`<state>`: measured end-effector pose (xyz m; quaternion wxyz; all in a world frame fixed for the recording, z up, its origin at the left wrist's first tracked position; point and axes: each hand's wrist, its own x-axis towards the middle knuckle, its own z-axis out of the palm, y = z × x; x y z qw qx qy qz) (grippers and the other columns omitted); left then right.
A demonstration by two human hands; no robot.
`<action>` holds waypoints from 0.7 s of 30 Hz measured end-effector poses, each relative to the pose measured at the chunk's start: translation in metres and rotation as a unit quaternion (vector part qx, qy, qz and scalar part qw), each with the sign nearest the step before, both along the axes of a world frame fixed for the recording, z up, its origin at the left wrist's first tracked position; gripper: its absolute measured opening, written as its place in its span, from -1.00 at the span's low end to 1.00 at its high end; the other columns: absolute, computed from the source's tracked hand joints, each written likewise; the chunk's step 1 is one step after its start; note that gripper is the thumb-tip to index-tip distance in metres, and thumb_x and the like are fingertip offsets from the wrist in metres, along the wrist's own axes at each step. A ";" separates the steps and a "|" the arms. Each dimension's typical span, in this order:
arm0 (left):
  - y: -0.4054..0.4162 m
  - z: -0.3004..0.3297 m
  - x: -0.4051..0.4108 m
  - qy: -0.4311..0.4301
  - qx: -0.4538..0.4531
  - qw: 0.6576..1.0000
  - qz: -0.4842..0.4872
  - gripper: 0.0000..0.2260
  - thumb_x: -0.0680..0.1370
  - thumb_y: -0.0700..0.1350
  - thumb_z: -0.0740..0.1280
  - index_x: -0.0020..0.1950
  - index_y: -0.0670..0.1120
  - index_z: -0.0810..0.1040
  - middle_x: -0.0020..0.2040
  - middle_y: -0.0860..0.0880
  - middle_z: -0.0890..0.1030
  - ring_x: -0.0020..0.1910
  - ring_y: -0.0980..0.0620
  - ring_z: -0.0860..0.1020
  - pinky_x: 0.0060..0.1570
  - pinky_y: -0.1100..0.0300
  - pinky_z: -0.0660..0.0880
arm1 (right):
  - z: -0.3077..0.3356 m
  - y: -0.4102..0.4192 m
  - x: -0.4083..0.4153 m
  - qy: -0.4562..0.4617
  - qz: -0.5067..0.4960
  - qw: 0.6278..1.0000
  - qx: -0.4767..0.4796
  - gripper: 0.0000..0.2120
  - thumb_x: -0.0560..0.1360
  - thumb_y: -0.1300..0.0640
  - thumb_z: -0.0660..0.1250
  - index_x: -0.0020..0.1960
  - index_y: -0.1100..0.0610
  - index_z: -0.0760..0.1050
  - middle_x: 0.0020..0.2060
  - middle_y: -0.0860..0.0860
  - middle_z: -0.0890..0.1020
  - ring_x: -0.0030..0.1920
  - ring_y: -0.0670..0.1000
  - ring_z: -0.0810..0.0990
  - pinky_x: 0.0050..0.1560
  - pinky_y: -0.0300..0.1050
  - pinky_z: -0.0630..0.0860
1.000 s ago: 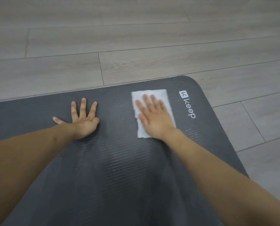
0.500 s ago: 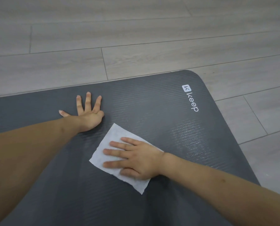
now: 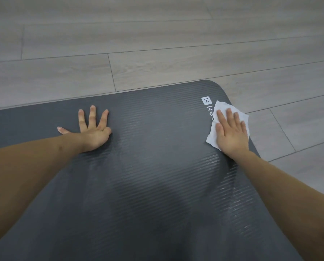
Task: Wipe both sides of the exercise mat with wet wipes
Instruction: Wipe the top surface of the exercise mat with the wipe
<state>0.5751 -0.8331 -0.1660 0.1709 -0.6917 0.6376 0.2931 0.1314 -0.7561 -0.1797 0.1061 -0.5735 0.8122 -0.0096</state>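
Right hand (image 3: 231,132) flat, fingers straight, pressing wet wipe (image 3: 223,110) at far right corner of grey exercise mat (image 3: 157,176) over its logo (image 3: 207,104), wipe likely to slide off onto plank floor (image 3: 157,44); left hand (image 3: 92,130) splayed, gripping nothing, bracing near far edge; nothing obstructing.

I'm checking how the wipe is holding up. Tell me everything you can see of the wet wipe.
The wet wipe is a white, thin, slightly crumpled sheet lying flat near the right edge of the dark ribbed exercise mat, partly covering its white logo. The right hand presses on it with straight fingers, hiding its middle. Its far corner reaches the mat's edge.
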 end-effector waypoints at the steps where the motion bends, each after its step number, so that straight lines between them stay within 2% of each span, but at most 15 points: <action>1: 0.000 0.000 0.000 -0.001 0.000 1.000 -0.001 -0.48 0.64 0.21 -0.12 0.54 0.43 -0.30 0.57 0.23 -0.45 0.58 0.00 -0.43 0.29 -0.63 -0.27 | -0.001 0.000 0.002 0.003 -0.021 1.000 0.003 -0.46 0.69 -0.19 -0.20 0.67 -0.24 -0.11 0.68 -0.07 -0.11 0.67 0.04 -0.17 0.63 0.15 -0.19; 4: -0.001 -0.002 0.000 -0.003 -0.001 1.000 -0.003 -0.48 0.64 0.22 -0.12 0.53 0.43 -0.31 0.56 0.23 -0.46 0.57 0.00 -0.44 0.29 -0.64 -0.27 | -0.005 0.000 0.013 0.007 -0.074 0.997 0.016 -0.45 0.70 -0.17 -0.20 0.68 -0.19 -0.16 0.68 -0.01 -0.16 0.66 0.08 -0.22 0.63 0.16 -0.22; 6: -0.002 -0.004 0.001 -0.004 -0.002 1.000 -0.003 -0.48 0.63 0.24 -0.13 0.53 0.44 -0.31 0.56 0.24 -0.46 0.58 0.00 -0.43 0.28 -0.64 -0.27 | -0.007 0.004 0.022 0.013 -0.064 0.998 0.020 -0.43 0.69 -0.19 -0.23 0.68 -0.16 -0.20 0.68 0.01 -0.19 0.66 0.10 -0.24 0.62 0.19 -0.23; 9: -0.002 -0.005 0.001 -0.009 -0.002 1.000 -0.004 -0.48 0.62 0.25 -0.14 0.52 0.45 -0.31 0.56 0.24 -0.45 0.58 -0.01 -0.42 0.28 -0.65 -0.26 | -0.006 0.018 0.052 0.018 0.018 0.999 0.031 -0.38 0.65 -0.23 -0.29 0.68 -0.13 -0.22 0.68 0.03 -0.19 0.66 0.14 -0.22 0.62 0.23 -0.20; 12: -0.001 -0.003 0.000 -0.011 -0.002 1.000 -0.003 -0.49 0.62 0.25 -0.14 0.53 0.44 -0.29 0.58 0.23 -0.42 0.59 -0.01 -0.39 0.29 -0.65 -0.25 | -0.005 0.043 0.110 0.028 0.161 0.986 0.027 -0.37 0.64 -0.22 -0.25 0.69 -0.10 -0.13 0.68 0.06 -0.13 0.66 0.20 -0.16 0.60 0.30 -0.06; 14: 0.000 -0.003 -0.001 -0.012 -0.003 1.000 -0.003 -0.49 0.62 0.25 -0.14 0.54 0.44 -0.26 0.59 0.22 -0.39 0.60 -0.01 -0.37 0.29 -0.64 -0.25 | -0.007 0.071 0.159 0.014 0.292 0.956 0.013 -0.40 0.69 -0.19 -0.11 0.69 -0.10 -0.04 0.68 0.06 -0.06 0.66 0.22 -0.12 0.58 0.33 -0.01; 17: 0.001 -0.001 -0.001 -0.013 -0.005 1.000 0.000 -0.49 0.62 0.25 -0.13 0.54 0.44 -0.26 0.59 0.23 -0.38 0.61 0.00 -0.36 0.30 -0.64 -0.24 | -0.009 0.117 0.219 -0.002 0.474 0.880 0.005 -0.44 0.72 -0.17 -0.01 0.69 -0.13 -0.01 0.69 0.02 -0.04 0.67 0.19 -0.16 0.61 0.28 -0.12; 19: 0.001 -0.001 -0.002 -0.012 -0.006 1.000 0.001 -0.48 0.62 0.24 -0.12 0.54 0.44 -0.26 0.59 0.23 -0.39 0.60 0.00 -0.36 0.30 -0.64 -0.24 | -0.007 0.132 0.231 0.001 0.525 0.851 -0.010 -0.47 0.73 -0.17 0.00 0.68 -0.16 0.03 0.69 -0.02 -0.04 0.67 0.14 -0.18 0.62 0.24 -0.08; 21: 0.002 0.001 -0.003 -0.010 -0.009 1.000 0.003 -0.47 0.62 0.22 -0.11 0.54 0.43 -0.26 0.59 0.23 -0.39 0.60 0.01 -0.37 0.30 -0.64 -0.24 | -0.005 0.126 0.223 -0.020 0.535 0.844 -0.018 -0.49 0.74 -0.16 0.01 0.67 -0.18 0.07 0.68 -0.05 -0.02 0.67 0.08 -0.16 0.62 0.20 -0.05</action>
